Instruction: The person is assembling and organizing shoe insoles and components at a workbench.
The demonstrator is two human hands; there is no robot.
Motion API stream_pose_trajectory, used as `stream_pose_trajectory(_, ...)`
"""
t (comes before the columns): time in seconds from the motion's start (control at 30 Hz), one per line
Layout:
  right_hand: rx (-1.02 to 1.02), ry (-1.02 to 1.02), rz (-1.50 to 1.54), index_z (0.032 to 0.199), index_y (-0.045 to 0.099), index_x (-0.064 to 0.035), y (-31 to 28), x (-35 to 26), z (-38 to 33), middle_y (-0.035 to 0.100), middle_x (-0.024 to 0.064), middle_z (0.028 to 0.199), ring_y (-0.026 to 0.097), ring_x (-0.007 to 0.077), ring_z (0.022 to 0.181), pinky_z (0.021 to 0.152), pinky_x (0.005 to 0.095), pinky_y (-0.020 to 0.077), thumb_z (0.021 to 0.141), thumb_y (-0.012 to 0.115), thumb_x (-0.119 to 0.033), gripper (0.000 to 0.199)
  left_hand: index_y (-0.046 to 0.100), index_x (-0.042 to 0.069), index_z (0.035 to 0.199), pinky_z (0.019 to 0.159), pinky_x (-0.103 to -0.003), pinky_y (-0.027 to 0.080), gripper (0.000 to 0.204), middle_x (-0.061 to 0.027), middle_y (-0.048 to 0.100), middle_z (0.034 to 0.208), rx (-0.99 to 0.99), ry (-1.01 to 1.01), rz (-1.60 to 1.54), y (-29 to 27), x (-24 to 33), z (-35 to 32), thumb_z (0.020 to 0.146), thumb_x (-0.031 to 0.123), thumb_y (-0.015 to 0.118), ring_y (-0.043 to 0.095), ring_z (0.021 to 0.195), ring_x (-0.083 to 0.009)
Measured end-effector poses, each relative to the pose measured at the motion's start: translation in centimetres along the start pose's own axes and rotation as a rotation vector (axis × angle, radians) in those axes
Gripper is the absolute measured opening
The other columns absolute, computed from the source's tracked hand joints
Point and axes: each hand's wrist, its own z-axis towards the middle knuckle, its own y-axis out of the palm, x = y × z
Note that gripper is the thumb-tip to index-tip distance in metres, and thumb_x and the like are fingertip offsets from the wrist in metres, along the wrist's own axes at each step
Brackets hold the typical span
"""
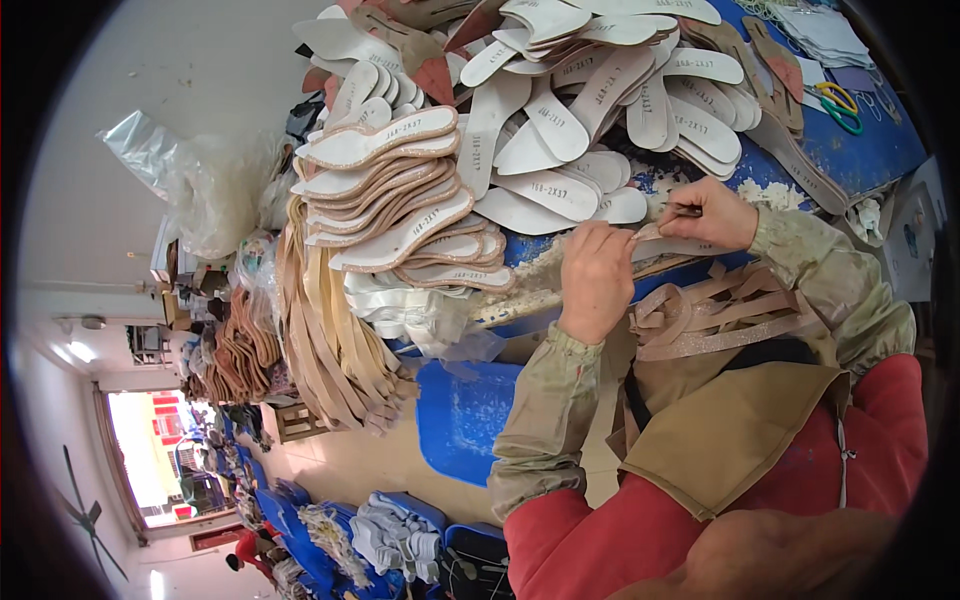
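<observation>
My left hand [597, 278] is closed, its fingertips pinching the tip of a pale insole [672, 246] at the table's near edge. My right hand [712, 213] is closed just above that insole, thumb and fingers pressed together by a small dark thing [684, 209] too small to name. Between the hands, a thin edging strip seems to run along the insole's rim, partly hidden by fingers. Loops of glittery rose-beige strip [680, 318] lie on my lap over a brown apron [735, 440].
Stacked insoles with glittery edging [400, 190] stand at left. Many plain white insoles [555, 120] pile beyond my hands. Beige strips [330, 310] hang off the table's left side, above a blue plastic surface [465, 420]. Yellow-and-green-handled scissors [840, 108] lie far right on the blue table [880, 150].
</observation>
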Motion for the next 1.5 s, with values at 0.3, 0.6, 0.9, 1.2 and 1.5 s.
stream_pose_trajectory(0.3, 0.069, 0.122, -0.068, 0.075, 0.066, -0.0027, -1.6, 0.1, -3.2, 0.057, -0.0001, 0.062, 0.040, 0.0119, 0.051, 0.051, 0.0247, 0.0378, 0.075, 0.068, -0.008, 0.006, 0.066, 0.007, 0.091, 0.051, -0.037, 0.046, 0.011, -0.0116, 0.065, 0.079, -0.251, -0.067, -0.012, 1.3, 3.5, 2.6, 0.082, 0.010, 0.060, 0.059, 0.058, -0.0299)
stream_pose_trajectory(0.6, 0.271, -0.257, -0.783, 0.068, 0.060, -0.0025, -1.5, 0.0, -5.7, 0.062, 0.0107, 0.062, 0.056, 0.0316, 0.052, 0.053, 0.0368, 0.0458, 0.070, 0.067, -0.014, 0.013, 0.063, 0.009, 0.100, 0.054, -0.040, 0.048, 0.018, -0.0139, 0.067, 0.081, -0.477, -0.138, 0.194, 2.8, 4.7, 2.6, 0.084, 0.011, 0.057, 0.062, 0.062, -0.0332)
stream_pose_trajectory(0.9, 0.214, -0.246, -0.847, 0.067, 0.058, -0.0032, -4.2, -1.1, -6.2, 0.062, 0.0113, 0.062, 0.059, 0.0284, 0.054, 0.052, 0.0351, 0.0463, 0.069, 0.066, -0.012, 0.012, 0.056, 0.006, 0.122, 0.065, -0.039, 0.048, 0.036, -0.0144, 0.066, 0.092, -0.410, -0.137, 0.068, -1.0, 4.7, 0.3, 0.087, 0.010, 0.055, 0.061, 0.074, -0.0321)
stream_pose_trajectory(1.2, 0.376, -0.185, 0.281, 0.082, 0.065, -0.0022, -1.0, -3.3, -3.3, 0.060, 0.0007, 0.066, 0.050, 0.0087, 0.056, 0.052, 0.0217, 0.0396, 0.074, 0.066, -0.004, 0.008, 0.038, -0.003, 0.136, 0.084, -0.028, 0.045, 0.061, -0.0128, 0.054, 0.119, 0.209, -0.674, -0.990, 4.2, 5.4, 2.0, 0.086, 0.022, 0.063, 0.053, 0.098, -0.0206)
stream_pose_trajectory(1.5, 0.392, -0.086, 0.300, 0.078, 0.063, -0.0016, -2.8, -1.7, -5.3, 0.059, -0.0003, 0.065, 0.044, 0.0075, 0.055, 0.052, 0.0196, 0.0374, 0.076, 0.067, -0.003, 0.004, 0.052, -0.005, 0.117, 0.085, -0.027, 0.044, 0.036, -0.0125, 0.059, 0.106, 0.266, -0.631, -1.182, 9.3, 6.1, 3.7, 0.088, 0.016, 0.059, 0.056, 0.095, -0.0191)
